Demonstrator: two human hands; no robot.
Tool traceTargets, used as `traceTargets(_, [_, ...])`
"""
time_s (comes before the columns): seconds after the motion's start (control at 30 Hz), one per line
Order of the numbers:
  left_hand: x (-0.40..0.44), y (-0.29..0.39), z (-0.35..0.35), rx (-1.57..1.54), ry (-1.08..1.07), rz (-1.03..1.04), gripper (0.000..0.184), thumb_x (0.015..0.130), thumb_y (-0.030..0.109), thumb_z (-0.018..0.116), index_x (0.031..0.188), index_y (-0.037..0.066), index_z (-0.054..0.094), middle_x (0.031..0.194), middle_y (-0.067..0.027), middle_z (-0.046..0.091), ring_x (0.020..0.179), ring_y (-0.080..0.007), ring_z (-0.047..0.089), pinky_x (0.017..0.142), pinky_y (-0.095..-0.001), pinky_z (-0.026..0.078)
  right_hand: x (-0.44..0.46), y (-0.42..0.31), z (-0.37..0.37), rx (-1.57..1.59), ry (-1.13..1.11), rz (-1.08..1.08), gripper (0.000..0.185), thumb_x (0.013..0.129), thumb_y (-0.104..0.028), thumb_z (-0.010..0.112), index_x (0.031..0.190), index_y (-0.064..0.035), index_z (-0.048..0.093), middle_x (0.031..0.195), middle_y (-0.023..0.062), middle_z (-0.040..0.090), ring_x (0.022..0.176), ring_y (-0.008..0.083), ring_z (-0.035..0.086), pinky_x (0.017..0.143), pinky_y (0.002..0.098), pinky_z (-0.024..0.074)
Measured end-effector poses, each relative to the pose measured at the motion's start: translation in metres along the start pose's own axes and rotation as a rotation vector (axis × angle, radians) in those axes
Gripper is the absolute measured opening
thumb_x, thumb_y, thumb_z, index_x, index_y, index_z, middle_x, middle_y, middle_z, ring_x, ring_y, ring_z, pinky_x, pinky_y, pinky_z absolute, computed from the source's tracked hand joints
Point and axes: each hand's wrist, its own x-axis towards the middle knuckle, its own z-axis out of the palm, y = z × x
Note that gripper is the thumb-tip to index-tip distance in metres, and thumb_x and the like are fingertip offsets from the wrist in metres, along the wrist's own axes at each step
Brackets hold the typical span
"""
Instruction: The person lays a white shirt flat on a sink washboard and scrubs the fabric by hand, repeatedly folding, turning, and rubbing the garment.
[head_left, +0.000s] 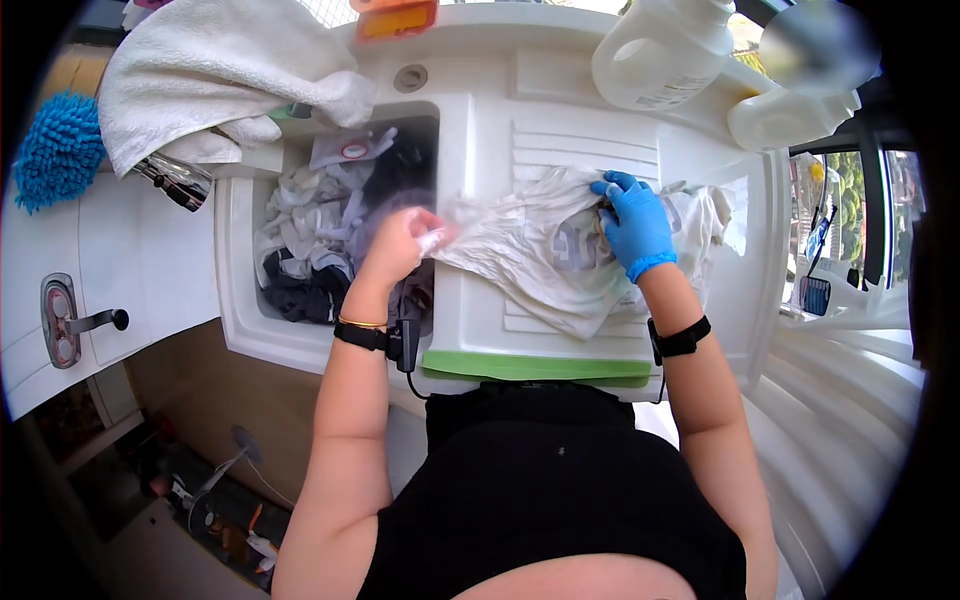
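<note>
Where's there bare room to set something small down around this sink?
Bare: the white strip between basin and ridged board, behind the white garment; also the flat margin right of that garment. Crowded: the basin, piled with clothes, and the back right corner, with jugs.

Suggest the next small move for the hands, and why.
Perhaps ease the left hand outward to smooth the white garment: it appears to pinch one end by the basin, the stretch between lies creased, and the gloved right hand rests on the cloth over the ribbed board.
</note>
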Motion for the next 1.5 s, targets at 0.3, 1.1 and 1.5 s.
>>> traceTargets(0.3, [-0.03, -0.008, -0.028, -0.591, -0.104, 0.144, 0.008, 0.097, 0.009, 0.067, 0.101, 0.006, 0.061, 0.106, -0.0008, 0.064, 0.098, -0.0093, 0.057, 0.086, -0.0261, 0.047, -0.001, 0.004, 0.004, 0.074, 0.006, 0.061, 0.033, 0.08, -0.002, 0.068, 0.112, -0.0104, 0.071, 0.131, 0.013, 0.064, 0.113, 0.0375, 0.063, 0.096, 0.0441, 0.0553])
traceTargets(1.1, [-0.033, 0.05, -0.012, -0.452, -0.036, 0.205, 0.052, 0.099, -0.009, 0.055, 0.151, -0.003, 0.051, 0.153, -0.0068, 0.055, 0.132, -0.0107, 0.053, 0.111, -0.0238, 0.039, -0.002, 0.009, 0.007, 0.203, 0.008, 0.088, 0.035, 0.079, 0.002, 0.068, 0.112, -0.0101, 0.073, 0.13, 0.0135, 0.065, 0.114, 0.0378, 0.062, 0.097, 0.0428, 0.0552])
traceTargets(1.5, [-0.034, 0.043, -0.009, -0.526, -0.007, 0.206, 0.053, 0.099, -0.01, 0.054, 0.151, -0.002, 0.05, 0.156, -0.0067, 0.052, 0.138, -0.0104, 0.049, 0.109, -0.0216, 0.039, -0.001, 0.008, 0.003, 0.185, -0.006, 0.085, 0.036, 0.08, 0.002, 0.069, 0.113, -0.0115, 0.074, 0.13, 0.0132, 0.065, 0.113, 0.0378, 0.063, 0.096, 0.0426, 0.0559])
